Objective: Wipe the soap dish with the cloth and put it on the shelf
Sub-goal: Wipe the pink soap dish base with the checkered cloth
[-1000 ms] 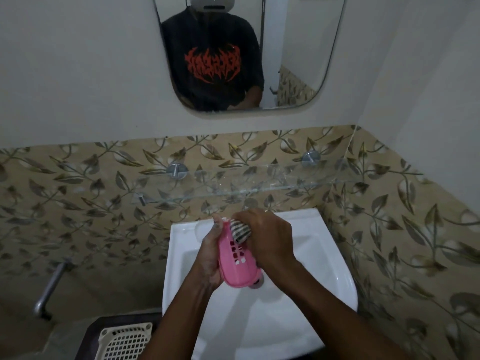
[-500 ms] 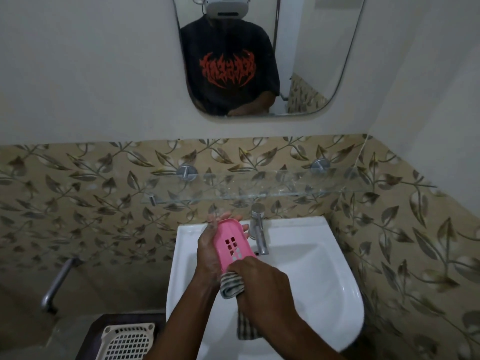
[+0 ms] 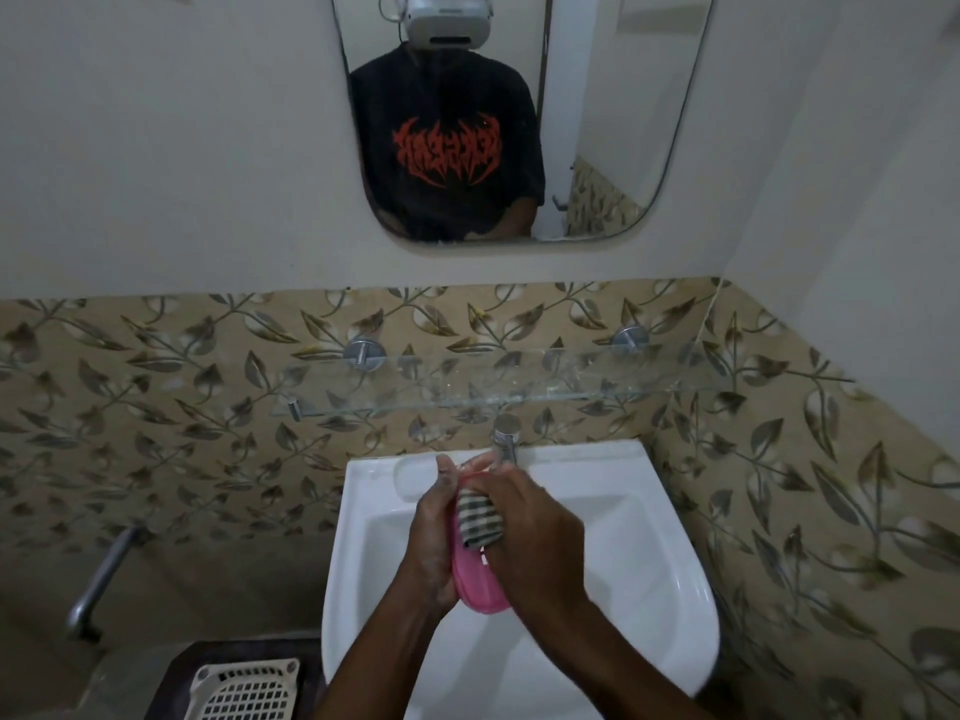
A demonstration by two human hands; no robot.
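Observation:
My left hand grips a pink soap dish by its left side, holding it over the white sink. My right hand holds a bunched striped cloth and presses it against the upper half of the dish. The dish's top end is mostly hidden by the cloth and my fingers. A glass shelf runs along the tiled wall above the sink.
A chrome tap stands at the sink's back edge, just beyond my fingers. A metal pipe sticks out of the wall at lower left. A cream plastic basket sits below left. A mirror hangs above.
My right hand has brought the cloth from the dish's lower end back up to its upper half. The camera view has shifted slightly.

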